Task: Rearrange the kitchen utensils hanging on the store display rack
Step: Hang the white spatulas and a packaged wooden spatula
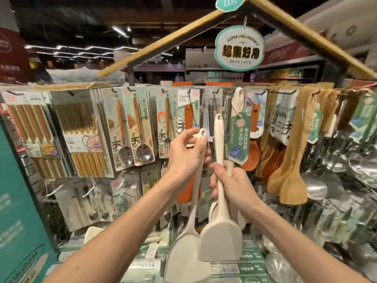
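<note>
My left hand grips the handle of a cream silicone spatula near its top hole, blade hanging down. Gripped in my right hand is a bunch of cream spatulas: one has its broad blade low in front and its handle end pointing up, and another carries a green tag and reaches up towards the rack's hooks. The display rack stands right behind both hands, hung with packaged spoons, a fork and chopsticks.
Wooden spatulas hang to the right, with steel ladles beyond them. A teal sign panel stands at the left. Bare hooks stick out on the lower rack row. A round sign hangs overhead from a wooden roof frame.
</note>
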The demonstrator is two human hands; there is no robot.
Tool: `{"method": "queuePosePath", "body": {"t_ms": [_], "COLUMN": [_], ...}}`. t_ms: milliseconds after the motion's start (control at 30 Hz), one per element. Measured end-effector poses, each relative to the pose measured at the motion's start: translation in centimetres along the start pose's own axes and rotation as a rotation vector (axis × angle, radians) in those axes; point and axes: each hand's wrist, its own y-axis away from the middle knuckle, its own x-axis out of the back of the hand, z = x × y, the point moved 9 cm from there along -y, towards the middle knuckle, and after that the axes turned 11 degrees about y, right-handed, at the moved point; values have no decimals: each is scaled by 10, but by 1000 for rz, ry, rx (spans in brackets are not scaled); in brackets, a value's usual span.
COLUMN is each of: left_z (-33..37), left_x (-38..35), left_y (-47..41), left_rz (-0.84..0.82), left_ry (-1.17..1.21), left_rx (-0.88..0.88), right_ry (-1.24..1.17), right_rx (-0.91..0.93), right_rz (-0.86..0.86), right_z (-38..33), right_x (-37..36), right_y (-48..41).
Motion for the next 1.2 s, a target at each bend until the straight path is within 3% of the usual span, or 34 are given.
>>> {"method": "queuePosePath", "body": {"t_ms": [167, 400, 600, 900, 1200], "left_z": [-2, -12, -17, -22, -33], "left_x": [-17, -41, -74, -196, -257], "left_y": [-4, -9, -13, -36, -54], "left_rz": [-19, 22, 65, -91, -39], "left_ry": [-119, -197, -107, -57, -12], "left_rx": [-82, -89, -62, -117, -149], "right_ry": [-124, -27, -120, -148, -172], "right_rx": [-48, -49, -58, 27, 46], "right_rz": [44, 243, 321, 348, 314], "right_z": [6, 16, 24, 10, 7], "right_x": [29, 92, 144, 209, 251], "right_y": [6, 5, 8, 8, 5]}}
